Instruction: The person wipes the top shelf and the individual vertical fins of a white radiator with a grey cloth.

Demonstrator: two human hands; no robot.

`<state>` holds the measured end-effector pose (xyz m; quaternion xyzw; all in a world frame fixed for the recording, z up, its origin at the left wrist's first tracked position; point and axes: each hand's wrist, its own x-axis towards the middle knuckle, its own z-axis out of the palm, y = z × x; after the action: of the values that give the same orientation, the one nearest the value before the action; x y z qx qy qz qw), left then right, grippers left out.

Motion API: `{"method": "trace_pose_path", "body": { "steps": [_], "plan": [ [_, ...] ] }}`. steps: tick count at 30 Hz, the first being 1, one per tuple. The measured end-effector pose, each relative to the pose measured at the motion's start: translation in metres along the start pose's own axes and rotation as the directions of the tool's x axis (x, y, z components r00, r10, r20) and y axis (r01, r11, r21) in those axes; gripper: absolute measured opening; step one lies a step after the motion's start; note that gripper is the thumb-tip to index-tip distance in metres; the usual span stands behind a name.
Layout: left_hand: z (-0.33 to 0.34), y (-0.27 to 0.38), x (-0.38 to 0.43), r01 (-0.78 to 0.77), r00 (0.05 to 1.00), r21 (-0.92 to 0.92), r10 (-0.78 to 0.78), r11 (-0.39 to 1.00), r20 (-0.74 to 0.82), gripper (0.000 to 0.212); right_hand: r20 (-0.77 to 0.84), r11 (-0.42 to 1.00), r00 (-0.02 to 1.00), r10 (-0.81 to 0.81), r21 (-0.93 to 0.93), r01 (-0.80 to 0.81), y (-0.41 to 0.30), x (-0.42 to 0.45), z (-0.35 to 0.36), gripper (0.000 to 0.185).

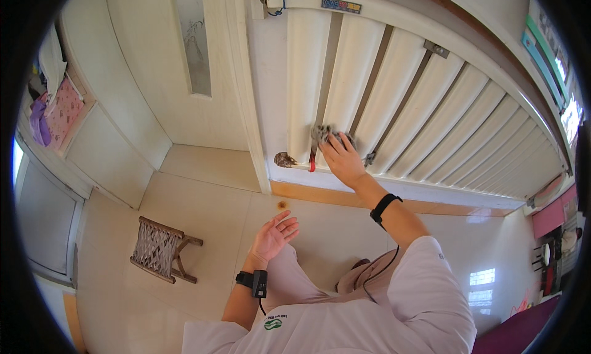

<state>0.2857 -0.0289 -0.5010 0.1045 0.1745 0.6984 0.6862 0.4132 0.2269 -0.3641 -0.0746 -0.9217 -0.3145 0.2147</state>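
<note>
My right hand presses a bunched grey cloth against the lower part of a white panel radiator. Part of the cloth lies hidden under my fingers. Just below it, a red strip hangs in a gap between two radiator columns. My left hand is raised above my knee, palm up and fingers apart, holding nothing. Both wrists wear black straps, and the left one carries a small black device with a cable.
A folding stool with a woven seat stands on the tiled floor to my left. Beside the radiator is a pale door in its frame. A brown lump sits at the radiator's lower left corner. Purple fabric lies at the lower right.
</note>
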Motion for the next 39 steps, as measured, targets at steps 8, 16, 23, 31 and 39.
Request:
{"method": "trace_pose_path", "body": {
  "steps": [8, 16, 23, 31, 39],
  "plan": [
    [-0.006, 0.002, -0.002, -0.001, 0.999, 0.028, 0.002, 1.000, -0.042, 0.053, -0.685, 0.882, 0.590, 0.428, 0.171, -0.440, 0.080, 0.093, -0.104, 0.046],
    [0.002, -0.003, 0.004, 0.025, 1.000, 0.044, -0.025, 0.999, -0.019, 0.054, -0.630, 0.810, 0.628, 0.458, 0.005, -0.586, 0.075, 0.073, -0.068, 0.029],
    [0.014, -0.004, 0.002, 0.050, 0.999, 0.017, -0.049, 0.999, -0.019, 0.051, -0.402, 0.818, 0.732, 0.550, 0.085, -0.569, 0.014, 0.008, -0.010, 0.032],
    [0.021, -0.012, 0.008, 0.040, 0.998, 0.088, -0.036, 0.995, -0.050, 0.049, 0.049, 0.822, 0.847, 0.530, 0.216, -0.527, -0.028, -0.040, 0.021, 0.016],
    [0.009, -0.015, 0.011, 0.041, 0.999, 0.078, -0.041, 0.996, -0.003, 0.050, -0.588, 0.754, 0.473, 0.656, 0.486, -0.441, 0.076, 0.102, -0.102, 0.031]
  ]
}}
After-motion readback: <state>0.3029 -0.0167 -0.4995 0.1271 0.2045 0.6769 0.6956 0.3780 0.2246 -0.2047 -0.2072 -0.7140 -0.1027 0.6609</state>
